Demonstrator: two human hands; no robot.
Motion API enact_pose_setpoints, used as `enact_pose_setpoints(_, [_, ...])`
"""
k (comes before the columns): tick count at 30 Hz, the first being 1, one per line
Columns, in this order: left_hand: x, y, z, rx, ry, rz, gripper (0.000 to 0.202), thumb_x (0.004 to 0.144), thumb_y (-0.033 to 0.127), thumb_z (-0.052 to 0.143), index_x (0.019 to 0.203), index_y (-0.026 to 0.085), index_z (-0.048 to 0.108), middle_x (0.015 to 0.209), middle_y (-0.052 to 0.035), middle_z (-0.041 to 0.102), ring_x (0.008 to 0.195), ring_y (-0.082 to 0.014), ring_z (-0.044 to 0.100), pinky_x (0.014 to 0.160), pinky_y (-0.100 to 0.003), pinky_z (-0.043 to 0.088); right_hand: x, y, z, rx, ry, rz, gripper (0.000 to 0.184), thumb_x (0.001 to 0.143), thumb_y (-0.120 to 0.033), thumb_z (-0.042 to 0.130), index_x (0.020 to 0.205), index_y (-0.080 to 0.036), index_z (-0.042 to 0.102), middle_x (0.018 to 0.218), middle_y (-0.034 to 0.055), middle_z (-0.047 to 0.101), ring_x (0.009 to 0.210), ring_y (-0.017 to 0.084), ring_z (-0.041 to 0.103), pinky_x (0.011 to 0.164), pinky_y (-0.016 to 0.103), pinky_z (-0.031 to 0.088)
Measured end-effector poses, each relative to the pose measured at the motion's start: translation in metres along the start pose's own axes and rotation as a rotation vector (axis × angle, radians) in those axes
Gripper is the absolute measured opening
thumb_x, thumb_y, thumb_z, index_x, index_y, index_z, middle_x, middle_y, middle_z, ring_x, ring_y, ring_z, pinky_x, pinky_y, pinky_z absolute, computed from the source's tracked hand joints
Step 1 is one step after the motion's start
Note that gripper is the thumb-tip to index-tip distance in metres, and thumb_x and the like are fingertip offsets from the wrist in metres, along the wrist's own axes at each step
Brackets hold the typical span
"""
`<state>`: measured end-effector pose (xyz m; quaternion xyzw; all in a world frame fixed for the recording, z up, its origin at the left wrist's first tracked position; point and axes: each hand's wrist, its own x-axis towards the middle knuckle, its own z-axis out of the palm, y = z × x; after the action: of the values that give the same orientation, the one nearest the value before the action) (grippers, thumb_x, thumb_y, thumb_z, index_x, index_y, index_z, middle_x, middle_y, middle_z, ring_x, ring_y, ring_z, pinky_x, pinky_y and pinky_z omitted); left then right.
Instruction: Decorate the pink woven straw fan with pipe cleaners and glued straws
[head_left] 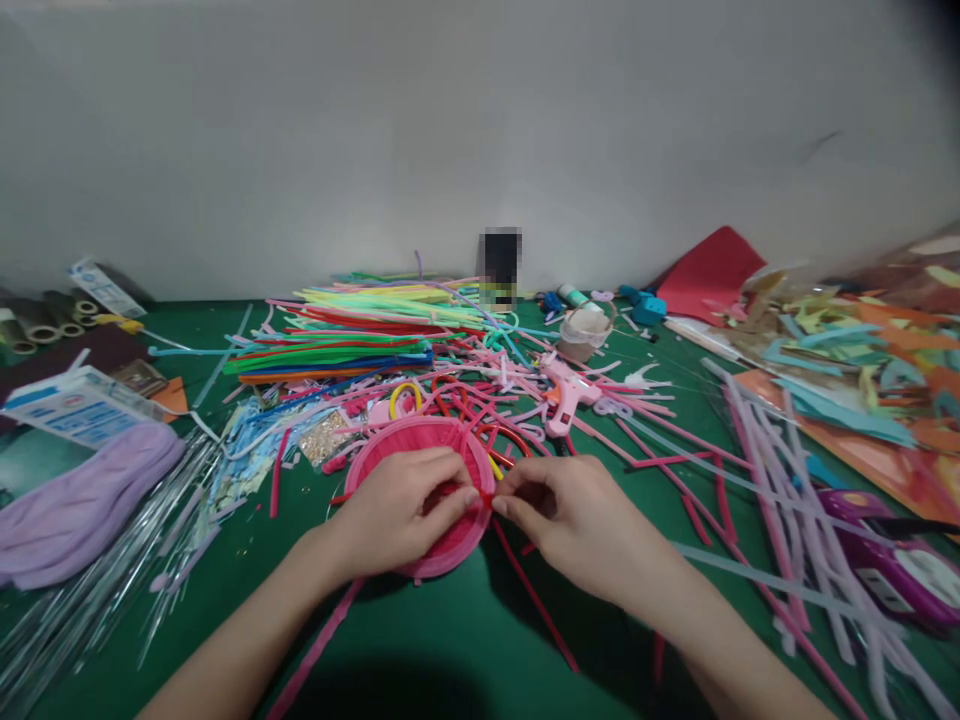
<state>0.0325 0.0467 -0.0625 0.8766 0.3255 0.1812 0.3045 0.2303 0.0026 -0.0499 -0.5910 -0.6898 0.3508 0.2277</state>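
Observation:
A round, pink, shallow basket-like piece (373, 452), apparently built from pipe cleaners, is tilted above the green table. My left hand (412, 505) lies over its front, fingers closed round the right side with the thumb near the rim. At that rim my right hand (559, 495) pinches a small bit of red pipe cleaner (486, 500) between thumb and fingertips. A red strip (536, 595) hangs down below the right hand. From the piece's lower left a pink strip (322, 635) trails toward the front. The fingertips partly hide the joint at the rim.
Bundled coloured pipe cleaners (360, 335) lie behind the piece. A pink glue gun (566, 393) rests beyond my right hand, near a small whitish basket (583, 333). Lilac strips (795, 520) and a purple device (885, 560) are at right; purple foam shapes (90, 500) lie at left.

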Motion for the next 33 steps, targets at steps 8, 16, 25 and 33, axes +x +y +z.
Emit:
enact_pose_setpoints(8, [0.0,0.004,0.019,-0.284,0.201,-0.126,0.022,0.098,0.032,0.047,0.086,0.018,0.059,0.071,0.0024,0.061,0.06,-0.0108,0.056,0.06,-0.022,0.042,0.004,0.001,0.011,0.348,0.364,-0.008,0.015,0.084,-0.03,0.062,0.08,-0.018,0.069,0.073,0.0036,0.07,0.063,0.015,0.063,0.058,0.024,0.047])
enact_pose_setpoints(16, [0.001,-0.007,0.016,-0.376,0.269,-0.055,0.017,0.092,0.027,0.057,0.08,0.018,0.066,0.073,0.0013,0.067,0.067,-0.0118,0.06,0.065,-0.021,0.044,0.0,-0.001,-0.005,0.797,-0.007,0.095,0.031,0.07,-0.043,0.078,0.077,-0.015,0.067,0.06,-0.0018,0.06,0.049,0.008,0.049,0.046,0.018,0.04])
enact_pose_setpoints(25, [0.0,-0.006,-0.004,-0.095,-0.007,-0.018,0.02,0.092,0.028,0.057,0.077,0.017,0.065,0.074,0.0008,0.066,0.068,-0.0121,0.058,0.065,-0.022,0.041,-0.002,0.003,0.002,0.028,-0.07,0.008,0.014,0.083,-0.016,0.06,0.073,-0.019,0.07,0.061,-0.0009,0.065,0.054,0.012,0.053,0.052,0.023,0.035])
enact_pose_setpoints(33, [-0.002,0.006,0.01,-0.084,0.198,-0.174,0.027,0.095,0.033,0.049,0.076,0.018,0.059,0.07,0.0018,0.062,0.062,-0.0128,0.056,0.057,-0.023,0.039,0.006,0.005,0.022,0.191,0.363,-0.03,0.011,0.086,-0.022,0.058,0.08,-0.019,0.067,0.075,0.0028,0.073,0.064,0.015,0.066,0.061,0.025,0.048])
